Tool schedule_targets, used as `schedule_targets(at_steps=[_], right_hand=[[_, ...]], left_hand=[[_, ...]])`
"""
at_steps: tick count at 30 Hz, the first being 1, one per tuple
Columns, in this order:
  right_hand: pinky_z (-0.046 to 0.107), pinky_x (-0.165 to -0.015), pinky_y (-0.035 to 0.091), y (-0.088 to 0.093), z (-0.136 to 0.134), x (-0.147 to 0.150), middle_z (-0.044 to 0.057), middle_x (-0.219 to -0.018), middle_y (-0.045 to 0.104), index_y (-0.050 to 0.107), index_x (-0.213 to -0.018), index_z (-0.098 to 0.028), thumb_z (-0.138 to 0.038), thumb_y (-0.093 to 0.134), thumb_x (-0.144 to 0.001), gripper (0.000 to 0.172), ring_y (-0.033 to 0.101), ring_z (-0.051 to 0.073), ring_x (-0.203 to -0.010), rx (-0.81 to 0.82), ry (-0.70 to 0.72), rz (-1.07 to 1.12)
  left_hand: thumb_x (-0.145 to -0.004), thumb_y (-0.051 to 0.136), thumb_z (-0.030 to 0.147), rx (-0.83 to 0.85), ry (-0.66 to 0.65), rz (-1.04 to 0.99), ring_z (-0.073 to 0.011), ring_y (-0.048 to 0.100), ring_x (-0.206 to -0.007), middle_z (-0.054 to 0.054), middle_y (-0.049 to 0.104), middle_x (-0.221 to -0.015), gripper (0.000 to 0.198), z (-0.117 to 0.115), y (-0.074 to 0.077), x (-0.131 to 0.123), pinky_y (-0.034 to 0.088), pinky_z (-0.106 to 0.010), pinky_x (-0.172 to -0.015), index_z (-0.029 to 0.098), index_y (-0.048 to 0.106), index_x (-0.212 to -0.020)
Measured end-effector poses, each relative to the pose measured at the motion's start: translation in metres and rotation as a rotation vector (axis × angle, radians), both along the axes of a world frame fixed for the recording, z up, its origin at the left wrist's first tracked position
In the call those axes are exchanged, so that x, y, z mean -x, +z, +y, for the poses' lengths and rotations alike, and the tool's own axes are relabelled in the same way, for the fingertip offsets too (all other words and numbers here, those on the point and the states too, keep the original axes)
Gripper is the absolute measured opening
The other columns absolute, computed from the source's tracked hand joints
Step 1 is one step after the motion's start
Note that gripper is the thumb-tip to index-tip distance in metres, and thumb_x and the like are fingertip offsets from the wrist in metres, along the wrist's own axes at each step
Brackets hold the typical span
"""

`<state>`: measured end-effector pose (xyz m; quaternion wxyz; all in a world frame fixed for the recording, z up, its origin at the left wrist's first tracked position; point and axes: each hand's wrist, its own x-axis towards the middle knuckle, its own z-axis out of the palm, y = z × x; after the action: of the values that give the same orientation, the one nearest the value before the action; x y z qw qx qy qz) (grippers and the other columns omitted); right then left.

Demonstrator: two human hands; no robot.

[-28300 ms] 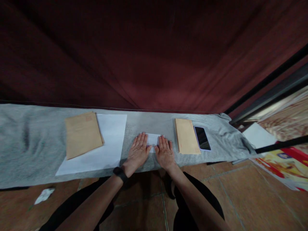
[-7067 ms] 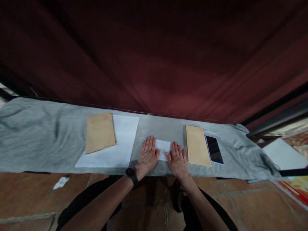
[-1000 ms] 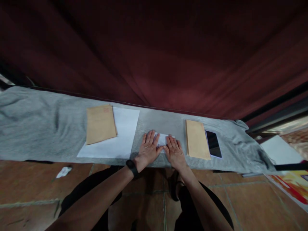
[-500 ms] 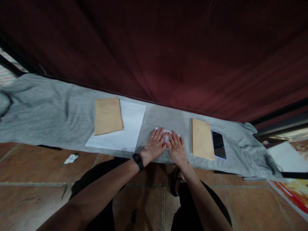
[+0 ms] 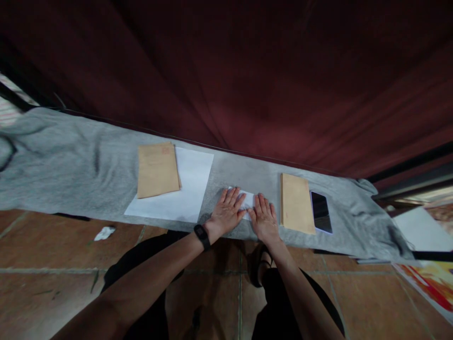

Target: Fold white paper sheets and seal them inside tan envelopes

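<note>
A small folded white paper lies on the grey cloth in front of me. My left hand, with a black band on the wrist, lies flat on the paper's left part, fingers stretched out. My right hand lies flat on its right part, fingers together and straight. Only a strip of the paper shows between and above the fingers.
To the left lies a brown envelope on a large white sheet. Right of my hands are a second brown envelope and a dark phone. A dark red curtain hangs behind. A paper scrap lies on the tiled floor.
My hands have slid slightly apart on the folded paper, showing a bit more of it between them. The view has shifted a little.
</note>
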<state>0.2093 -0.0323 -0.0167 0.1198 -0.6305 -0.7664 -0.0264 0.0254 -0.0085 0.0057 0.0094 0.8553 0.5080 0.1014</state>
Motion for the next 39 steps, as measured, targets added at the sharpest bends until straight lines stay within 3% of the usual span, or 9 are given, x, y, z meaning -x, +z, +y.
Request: schedule_targets(at_steps=[5,15,21,23,29,34,39], right_hand=[[0.051,-0.121,0.024,0.000,-0.002,-0.002,0.015,-0.161,0.034,0.030,-0.157,-0.010,-0.041,0.029,-0.106,0.059,0.031,0.029,-0.149,-0.002,-0.020,-0.003],[0.050,-0.119,0.027,0.002,-0.005,-0.003,0.017,-0.158,0.038,0.034,-0.155,-0.008,-0.044,0.033,-0.106,0.061,0.035,0.030,-0.147,-0.020,-0.059,0.014],[0.051,-0.119,0.028,0.002,-0.008,-0.002,0.019,-0.158,0.038,0.034,-0.154,-0.008,-0.044,0.033,-0.106,0.061,0.036,0.031,-0.146,-0.040,-0.068,0.031],[0.051,-0.119,0.028,0.003,-0.008,-0.002,0.019,-0.158,0.039,0.035,-0.154,-0.008,-0.043,0.033,-0.106,0.060,0.035,0.030,-0.147,-0.031,-0.073,0.041],[0.049,-0.119,0.029,0.010,-0.002,-0.009,0.013,-0.155,0.046,0.047,-0.148,-0.014,-0.036,0.023,-0.107,0.052,0.038,0.025,-0.146,0.065,-0.084,0.249],[0.046,-0.119,0.034,0.015,-0.001,-0.015,0.013,-0.145,0.058,0.058,-0.138,-0.015,-0.038,0.020,-0.108,0.054,0.047,0.022,-0.139,0.083,-0.111,0.489],[0.043,-0.114,0.041,0.022,-0.001,-0.013,0.011,-0.137,0.064,0.063,-0.133,-0.017,-0.042,0.017,-0.108,0.058,0.055,0.022,-0.132,0.050,-0.143,0.540]], left_hand=[[-0.101,0.038,0.052,0.019,0.010,0.005,-0.0293,0.027,-0.151,-0.015,0.030,-0.163,0.063,0.001,-0.001,0.002,0.012,-0.050,-0.124,0.018,0.037,-0.154],[-0.101,0.029,0.044,0.057,0.075,0.018,-0.0264,0.019,-0.154,-0.016,0.029,-0.163,0.066,0.007,-0.008,0.022,0.011,-0.049,-0.125,0.007,0.030,-0.156],[-0.100,0.031,0.038,0.024,0.127,0.002,-0.0293,0.025,-0.152,-0.019,0.035,-0.159,0.064,0.010,0.001,0.021,0.012,-0.050,-0.126,0.002,0.034,-0.153],[-0.101,0.030,0.036,-0.015,0.074,-0.034,-0.0280,0.027,-0.151,-0.018,0.036,-0.160,0.062,0.007,0.006,0.013,0.014,-0.048,-0.126,0.004,0.035,-0.153],[-0.104,0.030,0.037,0.000,-0.272,-0.123,-0.0215,0.033,-0.149,-0.014,0.044,-0.156,0.054,-0.015,0.009,-0.019,0.024,-0.042,-0.124,0.011,0.042,-0.149],[-0.103,0.037,0.043,0.025,-0.353,-0.123,-0.0238,0.035,-0.148,-0.010,0.045,-0.156,0.055,-0.024,0.008,-0.026,0.022,-0.044,-0.124,0.016,0.041,-0.150],[-0.102,0.043,0.046,0.034,-0.434,-0.125,-0.0223,0.040,-0.146,-0.007,0.055,-0.148,0.052,-0.023,0.008,-0.031,0.023,-0.043,-0.124,0.019,0.049,-0.145]])
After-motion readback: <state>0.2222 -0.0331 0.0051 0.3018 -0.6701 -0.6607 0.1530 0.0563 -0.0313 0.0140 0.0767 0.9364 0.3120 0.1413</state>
